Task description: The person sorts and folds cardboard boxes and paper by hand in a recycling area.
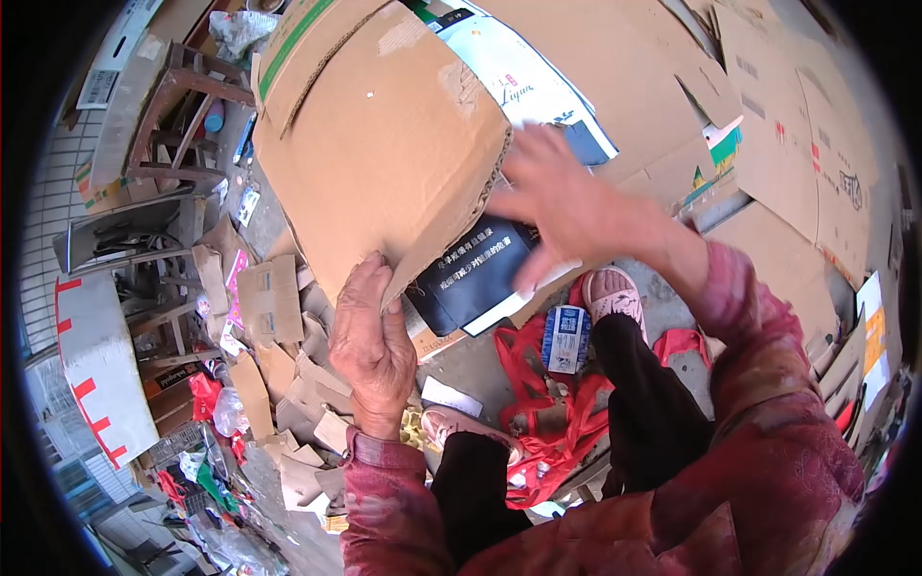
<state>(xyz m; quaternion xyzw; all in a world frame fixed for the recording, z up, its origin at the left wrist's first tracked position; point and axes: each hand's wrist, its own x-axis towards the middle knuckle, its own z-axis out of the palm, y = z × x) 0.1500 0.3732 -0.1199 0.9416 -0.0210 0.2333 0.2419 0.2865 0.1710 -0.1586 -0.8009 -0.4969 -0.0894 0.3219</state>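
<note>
A brown cardboard piece with torn patches is tilted up in front of me. My left hand pinches its lower corner between thumb and fingers. At its right edge is my right hand, fingers spread and slightly blurred; whether it touches the edge is unclear. Beneath the cardboard lies a black printed sheet with white characters, partly covered. Behind my right hand shows a white and blue printed package.
Large flattened cardboard spreads at the upper right. A red bag and a blue-white box sit by my feet. Cardboard scraps litter the floor at left, near a wooden stool and a white board.
</note>
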